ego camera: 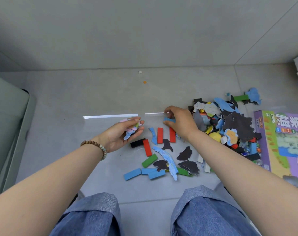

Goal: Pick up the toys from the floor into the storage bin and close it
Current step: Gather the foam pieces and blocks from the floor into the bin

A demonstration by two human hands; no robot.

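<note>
**Toys Still Strewn Across Grey Floor**

Both forearms reach forward over a grey tiled floor (110, 92), where a purple game box (280, 150) lies at right, beside a heap of puzzle pieces and blocks (236, 125). The left hand (122, 135), palm up, cups pastel puzzle pieces (131, 132) in curled fingers. The right hand (180, 123), palm down, pinches a blue block (168, 119) near loose red blocks (159, 135).

A: block colours?
B: red block (160, 135), green block (149, 160), blue block (169, 119), black block (137, 143).
A: puzzle?
B: black-backed piece (184, 153); blue map-print piece (168, 160); pink-and-blue piece (131, 129). box (284, 150) purple, green. floor (110, 92) grey. trousers (93, 215) blue denim. bracelet (93, 143) brown beads.
</note>
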